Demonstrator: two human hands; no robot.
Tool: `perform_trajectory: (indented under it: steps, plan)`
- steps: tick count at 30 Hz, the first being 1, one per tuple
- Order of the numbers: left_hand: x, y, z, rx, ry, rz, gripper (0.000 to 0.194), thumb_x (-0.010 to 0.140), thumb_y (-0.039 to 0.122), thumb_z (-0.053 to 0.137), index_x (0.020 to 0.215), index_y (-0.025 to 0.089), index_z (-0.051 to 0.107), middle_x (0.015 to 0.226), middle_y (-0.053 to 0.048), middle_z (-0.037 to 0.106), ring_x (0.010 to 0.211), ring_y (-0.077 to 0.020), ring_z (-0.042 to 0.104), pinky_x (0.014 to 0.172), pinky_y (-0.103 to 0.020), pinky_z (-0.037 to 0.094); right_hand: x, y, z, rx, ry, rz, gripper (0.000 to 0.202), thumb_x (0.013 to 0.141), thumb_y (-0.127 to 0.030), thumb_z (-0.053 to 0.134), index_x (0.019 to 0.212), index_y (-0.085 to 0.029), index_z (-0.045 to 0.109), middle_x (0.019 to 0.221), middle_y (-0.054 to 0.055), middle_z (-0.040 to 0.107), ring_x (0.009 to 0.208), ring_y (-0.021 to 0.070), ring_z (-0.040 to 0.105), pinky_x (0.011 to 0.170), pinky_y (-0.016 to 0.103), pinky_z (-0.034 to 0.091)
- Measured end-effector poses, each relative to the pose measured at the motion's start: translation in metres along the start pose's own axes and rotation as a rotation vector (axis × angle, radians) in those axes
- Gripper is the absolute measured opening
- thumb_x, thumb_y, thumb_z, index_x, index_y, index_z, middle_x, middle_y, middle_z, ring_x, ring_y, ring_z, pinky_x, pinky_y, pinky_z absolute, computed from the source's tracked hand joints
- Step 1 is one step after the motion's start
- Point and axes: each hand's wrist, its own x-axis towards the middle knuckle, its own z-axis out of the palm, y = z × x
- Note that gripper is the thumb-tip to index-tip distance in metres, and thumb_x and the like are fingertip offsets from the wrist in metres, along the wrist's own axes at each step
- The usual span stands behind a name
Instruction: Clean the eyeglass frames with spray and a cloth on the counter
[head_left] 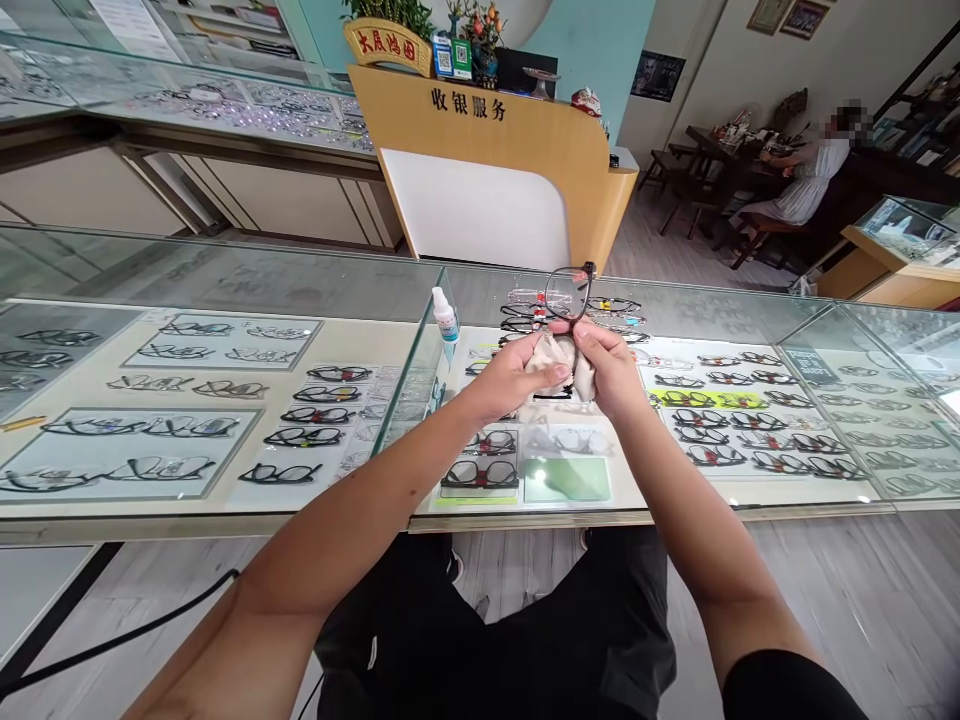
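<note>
A pair of dark-rimmed eyeglasses is held up above the glass display case, one round lens pointing away from me. My left hand presses a pale cleaning cloth against the lower part of the glasses, its thumb lying over the cloth. From the other side, my right hand grips the frame with thumb and fingers, some of the cloth bunched beneath it. The nearer lens is mostly hidden by cloth and fingers. Left of my hands, a white spray bottle with a blue label stands upright on the glass top.
Several rows of eyeglasses lie inside the glass display case under my arms. Beyond stands a wooden cashier counter with plants and signs on it. A person sits at a dark table at the far right.
</note>
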Motion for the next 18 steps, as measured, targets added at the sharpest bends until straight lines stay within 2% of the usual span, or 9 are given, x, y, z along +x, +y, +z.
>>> perform_trajectory:
  steps: [4, 8, 11, 14, 18]
  plan:
    - [0.001, -0.005, 0.004, 0.013, 0.108, 0.032, 0.060, 0.071, 0.052, 0.104, 0.108, 0.018, 0.072, 0.079, 0.003, 0.067, 0.071, -0.0125, 0.057, 0.068, -0.025, 0.046, 0.001, 0.006, 0.000, -0.048, -0.004, 0.034, 0.060, 0.088, -0.086, 0.076, 0.107, -0.031, 0.091, 0.114, 0.008, 0.075, 0.110, 0.0293, 0.067, 0.097, 0.042, 0.058]
    - [0.002, -0.009, 0.006, 0.000, 0.182, 0.062, 0.062, 0.073, 0.060, 0.101, 0.109, 0.019, 0.073, 0.082, 0.003, 0.070, 0.074, -0.0121, 0.061, 0.071, -0.024, 0.048, 0.001, 0.007, 0.001, -0.030, -0.051, 0.030, 0.053, 0.091, -0.081, 0.077, 0.107, -0.033, 0.091, 0.116, 0.007, 0.076, 0.110, 0.0290, 0.068, 0.095, 0.041, 0.058]
    - [0.003, -0.009, 0.003, 0.022, 0.161, 0.072, 0.063, 0.078, 0.072, 0.094, 0.106, 0.019, 0.075, 0.081, 0.002, 0.070, 0.077, -0.0127, 0.064, 0.073, -0.023, 0.051, 0.000, 0.003, 0.001, 0.006, -0.054, 0.016, 0.048, 0.091, -0.077, 0.080, 0.104, -0.032, 0.091, 0.119, 0.006, 0.076, 0.116, 0.0293, 0.069, 0.099, 0.041, 0.058]
    - [0.002, -0.007, -0.003, 0.064, 0.120, 0.038, 0.065, 0.083, 0.078, 0.087, 0.108, 0.019, 0.076, 0.082, 0.000, 0.070, 0.076, -0.0141, 0.065, 0.069, -0.024, 0.052, 0.000, -0.001, 0.001, 0.021, -0.028, 0.066, 0.053, 0.088, -0.080, 0.080, 0.103, -0.031, 0.090, 0.115, 0.007, 0.077, 0.111, 0.0285, 0.070, 0.095, 0.039, 0.059]
    - [0.002, -0.004, -0.008, 0.055, 0.040, -0.028, 0.064, 0.078, 0.067, 0.096, 0.111, 0.018, 0.074, 0.082, 0.000, 0.072, 0.073, -0.0145, 0.065, 0.066, -0.024, 0.052, 0.002, -0.001, -0.001, 0.051, 0.008, 0.141, 0.056, 0.084, -0.081, 0.082, 0.098, -0.028, 0.086, 0.098, 0.006, 0.074, 0.091, 0.0232, 0.067, 0.078, 0.035, 0.057]
